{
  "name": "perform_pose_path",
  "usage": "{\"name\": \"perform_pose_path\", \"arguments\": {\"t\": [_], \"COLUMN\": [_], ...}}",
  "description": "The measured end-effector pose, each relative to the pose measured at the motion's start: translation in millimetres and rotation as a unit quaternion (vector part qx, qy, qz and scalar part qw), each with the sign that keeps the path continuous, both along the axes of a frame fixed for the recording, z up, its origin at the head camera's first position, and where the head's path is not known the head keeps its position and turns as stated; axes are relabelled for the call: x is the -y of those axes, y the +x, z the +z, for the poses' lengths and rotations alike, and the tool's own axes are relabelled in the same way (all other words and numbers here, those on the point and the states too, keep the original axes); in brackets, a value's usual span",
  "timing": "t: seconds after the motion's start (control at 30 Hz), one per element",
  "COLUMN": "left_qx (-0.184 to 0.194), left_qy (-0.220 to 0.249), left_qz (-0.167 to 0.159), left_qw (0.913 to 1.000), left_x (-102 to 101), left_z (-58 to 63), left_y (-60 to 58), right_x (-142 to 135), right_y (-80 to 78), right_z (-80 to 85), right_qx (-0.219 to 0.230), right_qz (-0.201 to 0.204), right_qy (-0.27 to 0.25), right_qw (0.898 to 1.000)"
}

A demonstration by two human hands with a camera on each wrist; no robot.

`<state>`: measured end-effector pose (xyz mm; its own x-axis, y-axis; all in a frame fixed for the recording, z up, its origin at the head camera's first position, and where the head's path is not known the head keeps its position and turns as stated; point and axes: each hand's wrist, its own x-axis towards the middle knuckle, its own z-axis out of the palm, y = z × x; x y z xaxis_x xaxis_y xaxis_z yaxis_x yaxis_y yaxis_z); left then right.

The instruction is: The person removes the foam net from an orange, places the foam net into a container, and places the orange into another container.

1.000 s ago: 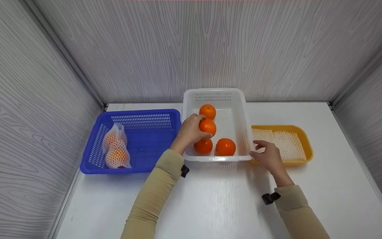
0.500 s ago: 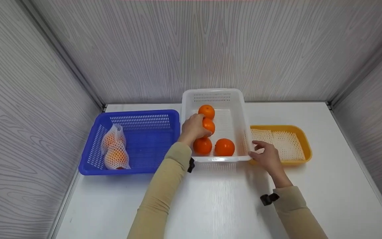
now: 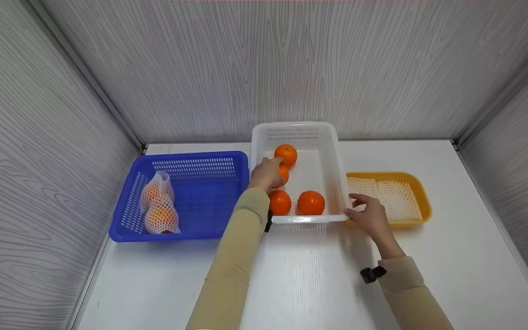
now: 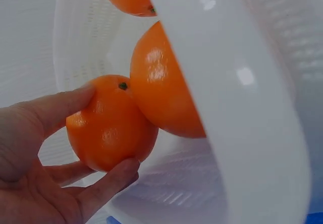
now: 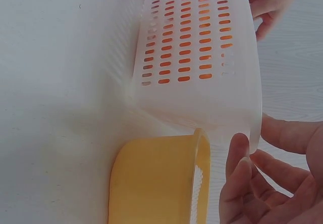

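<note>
In the head view my left hand (image 3: 266, 173) reaches into the white basket (image 3: 310, 174) and grips an orange (image 3: 283, 176) at its left side. The left wrist view has thumb and fingers round this orange (image 4: 111, 128), which meets a second orange (image 4: 161, 82) beside it. Two more oranges lie near the held one, one orange (image 3: 285, 156) behind and one orange (image 3: 280, 202) in front. Another orange (image 3: 311, 203) sits at the front right. My right hand (image 3: 370, 215) pinches the white basket's front right rim, thumb on one side and fingers on the other.
A blue basket (image 3: 209, 195) on the left holds two fruits (image 3: 161, 217) in white foam nets. On the right, a yellow tray (image 3: 422, 201) holds flat white foam nets (image 3: 399, 201), partly behind my right hand. Patterned panels (image 3: 300, 68) close off the back and sides.
My left hand has turned round the orange and drawn it a little left, toward the basket's left wall. My right hand stays on the rim.
</note>
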<state>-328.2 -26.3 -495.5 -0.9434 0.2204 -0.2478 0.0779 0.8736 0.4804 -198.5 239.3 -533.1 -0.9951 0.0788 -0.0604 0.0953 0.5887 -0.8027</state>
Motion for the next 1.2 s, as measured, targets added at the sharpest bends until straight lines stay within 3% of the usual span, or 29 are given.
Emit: {"name": "perform_pose_path", "arguments": {"t": [0.13, 0.4, 0.67, 0.8, 1.0, 1.2], "left_qx": [-0.016, 0.002, -0.021, -0.011, 0.022, 0.023], "left_qy": [-0.013, 0.001, -0.037, -0.052, -0.025, 0.024], "left_qz": [-0.005, 0.006, -0.035, -0.052, -0.056, -0.052], "left_qw": [0.9998, 1.0, 0.9985, 0.9972, 0.9979, 0.9981], "left_x": [-3, -3, -4, -1, 4, 9], "left_z": [1.5, -6.2, -10.9, -12.8, -11.8, -7.0], "left_y": [0.6, 4.5, 6.6, 5.9, 5.5, 6.8], "right_x": [1, 2, 1, 1, 0, 1], "right_y": [0.0, -0.2, -0.1, -0.5, 0.3, 0.5], "right_z": [0.7, -0.3, -0.8, -1.2, -0.3, 2.9], "right_qx": [0.009, 0.019, 0.016, 0.014, 0.013, -0.001], "right_qz": [0.001, 0.002, 0.003, 0.006, 0.008, 0.017], "right_qy": [-0.013, -0.025, -0.027, -0.028, -0.006, 0.024], "right_qw": [1.0, 0.999, 0.999, 0.999, 1.0, 1.0]}}
